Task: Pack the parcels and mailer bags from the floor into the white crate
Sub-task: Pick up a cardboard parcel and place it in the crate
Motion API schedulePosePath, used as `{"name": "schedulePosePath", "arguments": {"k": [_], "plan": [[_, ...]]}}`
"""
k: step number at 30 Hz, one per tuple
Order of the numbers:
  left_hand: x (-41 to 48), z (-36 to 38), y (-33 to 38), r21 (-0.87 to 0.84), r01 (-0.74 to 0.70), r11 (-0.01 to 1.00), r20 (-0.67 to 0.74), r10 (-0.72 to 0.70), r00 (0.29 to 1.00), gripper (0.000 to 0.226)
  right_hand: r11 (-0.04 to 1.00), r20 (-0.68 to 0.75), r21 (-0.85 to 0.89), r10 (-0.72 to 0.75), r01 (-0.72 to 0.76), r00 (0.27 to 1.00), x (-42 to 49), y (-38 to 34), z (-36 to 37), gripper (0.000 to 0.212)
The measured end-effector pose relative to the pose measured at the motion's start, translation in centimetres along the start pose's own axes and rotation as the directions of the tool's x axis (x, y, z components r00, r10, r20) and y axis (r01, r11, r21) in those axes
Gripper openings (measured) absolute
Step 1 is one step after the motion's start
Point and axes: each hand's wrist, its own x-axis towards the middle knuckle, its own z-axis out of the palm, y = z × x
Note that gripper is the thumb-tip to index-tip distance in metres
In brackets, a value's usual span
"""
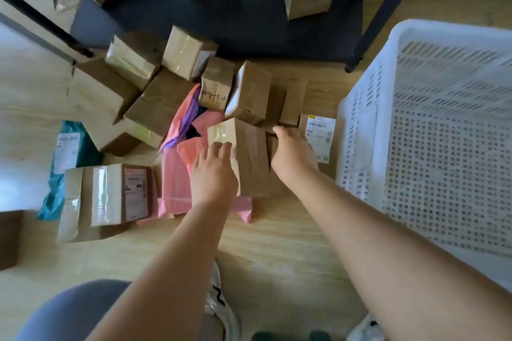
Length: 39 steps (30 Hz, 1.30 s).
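A person crouching on a wooden floor [277,243] sets both bare hands on a brown taped parcel [249,158] at the centre of the frame. The left hand [213,171] lies against the parcel's left face, its fingers [221,147] spread apart and laid nearly straight along the upper edge. The right hand [293,155] rests against the parcel's right side. Its fingers dip out of sight between the boxes, so whether they curl round the carton cannot be told.

The parcel stands on the floor, partly on a pink mailer bag [174,174], at the near edge of a loose pile of cardboard boxes [155,102] that runs toward the upper left. One small box [216,86] in that pile carries handwritten figures. A purple mailer bag [188,116] shows between the pink bag and the boxes.

A flat parcel with a printed shipping label [318,135] lies just right of the right hand, beside the white crate [399,33], which fills the right side of the frame with its perforated walls. At lower left, a labelled carton [110,194] lies beside a teal mailer bag [72,152]. More cartons sit on a dark mat [249,22] along the top, between black furniture legs [388,8]. A white shoe [221,304] shows at the bottom centre.
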Motion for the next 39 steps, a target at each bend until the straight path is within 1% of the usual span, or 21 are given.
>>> {"name": "schedulePosePath", "arguments": {"k": [3,5,8,11,12,15,18,20,22,25,27,30,31,34,35,39], "plan": [[1.3,2.5,-1.1,-0.043,0.023,0.999,-0.137,-0.029,0.990,0.050,0.999,-0.035,0.015,-0.027,0.028,0.999,2.0,0.3,2.1,0.063],[2.2,3.7,-1.3,-0.100,0.069,0.993,-0.177,-0.086,0.980,0.044,0.997,-0.055,0.002,-0.075,0.075,0.996,3.1,0.6,3.2,0.064],[2.7,4.9,-1.6,-0.169,0.097,0.981,-0.218,-0.133,0.967,0.042,0.995,-0.107,-0.006,-0.098,0.098,0.989,3.7,1.5,4.1,0.065],[2.2,5.4,-2.0,-0.183,0.106,0.977,-0.205,-0.143,0.968,0.046,0.993,-0.129,-0.007,-0.114,0.114,0.985,2.6,1.9,5.0,0.064],[1.8,5.3,-1.9,-0.204,0.129,0.970,-0.185,-0.168,0.968,0.047,0.992,-0.142,-0.011,-0.124,0.124,0.982,1.8,1.9,5.2,0.061],[0.4,4.9,-1.8,-0.324,0.241,0.915,-0.059,-0.273,0.960,0.048,0.991,-0.139,-0.004,-0.130,0.131,0.982,-0.8,1.7,5.7,0.050],[-0.1,5.0,-2.8,-0.452,0.390,0.802,0.100,-0.389,0.916,0.047,0.991,-0.045,0.075,-0.105,0.108,0.993,-2.4,1.2,5.7,0.049],[-0.4,4.7,-3.2,-0.489,0.437,0.755,0.173,-0.407,0.897,0.045,0.990,0.013,0.112,-0.089,0.087,0.996,-3.3,0.7,6.1,0.052],[-0.7,4.4,-3.1,-0.517,0.429,0.741,0.209,-0.376,0.902,0.042,0.986,0.076,0.154,-0.071,0.058,0.995,-4.2,0.2,6.6,0.053],[-1.6,3.7,-2.8,-0.589,0.390,0.708,0.185,-0.351,0.918,0.038,0.978,0.129,0.207,-0.055,0.028,0.990,-5.0,-0.2,7.3,0.052],[-2.0,3.2,-2.6,-0.630,0.389,0.672,0.194,-0.349,0.917,0.038,0.976,0.121,0.220,-0.038,0.011,0.992,-5.4,-0.1,7.1,0.051],[-2.6,2.3,-1.9,-0.660,0.389,0.643,0.205,-0.343,0.917,0.037,0.971,0.113,0.237,-0.031,0.004,0.993,-5.9,0.6,6.3,0.041],[-2.8,1.8,-1.7,-0.675,0.385,0.630,0.206,-0.339,0.918,0.031,0.968,0.110,0.252,-0.037,0.008,0.993,-6.2,0.9,5.8,0.039],[-3.4,0.0,-0.9,-0.765,0.372,0.526,0.221,-0.329,0.918,0.013,0.950,0.065,0.310,-0.066,0.042,0.996,-7.2,1.6,3.7,0.036],[-3.5,-0.8,-0.5,-0.792,0.354,0.498,0.211,-0.322,0.923,0.014,0.943,0.041,0.327,-0.076,0.059,0.996,-7.7,1.8,2.6,0.034],[-4.0,-4.2,1.4,-0.861,0.211,0.462,0.117,-0.223,0.968,0.038,0.904,-0.042,0.411,-0.115,0.122,0.992,-9.8,2.5,-2.0,0.023]]}}
